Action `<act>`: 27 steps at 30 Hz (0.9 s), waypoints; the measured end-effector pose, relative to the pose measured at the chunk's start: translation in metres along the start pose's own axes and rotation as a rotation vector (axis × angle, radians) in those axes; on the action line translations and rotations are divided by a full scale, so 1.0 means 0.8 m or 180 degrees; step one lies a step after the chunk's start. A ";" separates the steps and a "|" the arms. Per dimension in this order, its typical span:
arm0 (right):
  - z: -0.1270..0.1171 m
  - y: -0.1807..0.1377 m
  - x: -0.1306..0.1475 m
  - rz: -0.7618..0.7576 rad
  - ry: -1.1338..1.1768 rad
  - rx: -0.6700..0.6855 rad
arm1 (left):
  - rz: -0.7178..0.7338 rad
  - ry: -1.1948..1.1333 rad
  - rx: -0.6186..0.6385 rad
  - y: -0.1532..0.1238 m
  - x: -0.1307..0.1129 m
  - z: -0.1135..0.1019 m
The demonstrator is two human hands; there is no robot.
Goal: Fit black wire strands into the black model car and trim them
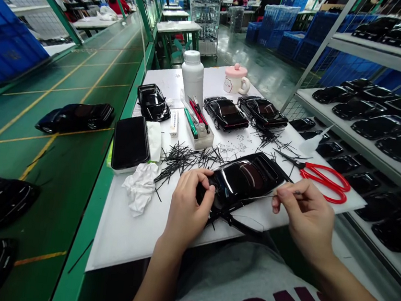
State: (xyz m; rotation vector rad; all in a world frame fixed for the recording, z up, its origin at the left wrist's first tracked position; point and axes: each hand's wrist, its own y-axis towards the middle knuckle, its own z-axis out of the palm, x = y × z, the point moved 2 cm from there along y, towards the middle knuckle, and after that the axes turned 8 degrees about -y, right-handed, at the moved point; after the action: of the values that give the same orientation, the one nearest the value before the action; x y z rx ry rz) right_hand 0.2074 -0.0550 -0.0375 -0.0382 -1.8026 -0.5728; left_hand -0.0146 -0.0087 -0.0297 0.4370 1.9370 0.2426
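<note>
My left hand [187, 206] grips the near end of a glossy black model car body [246, 177] that lies on the white table [122, 233] in front of me. My right hand [304, 211] is closed in a pinch on a thin dark strip [256, 196] whose tip reaches the car's side. A heap of several thin black strips [185, 158] lies just beyond my left hand. Red-handled scissors [322, 176] rest to the right of the car body.
Three finished black model cars [225, 113] stand at the back with a white bottle [193, 76], a pink-lidded mug [235, 79] and a small tool tray [198, 126]. A black phone [131, 141] and crumpled cloth [141, 187] lie left. Green conveyor [58, 153] carries car bodies; shelves of bodies [387, 128] right.
</note>
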 end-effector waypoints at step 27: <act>0.057 0.187 0.008 -0.1664 -0.1155 0.1811 | -0.0093 0.1216 0.0782 -0.042 0.006 0.021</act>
State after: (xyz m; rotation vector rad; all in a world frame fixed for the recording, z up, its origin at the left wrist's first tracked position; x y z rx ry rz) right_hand 0.2111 0.0927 0.0131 0.7793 -2.2875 -0.4055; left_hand -0.0071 -0.0382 -0.0525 0.5534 2.3593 0.0703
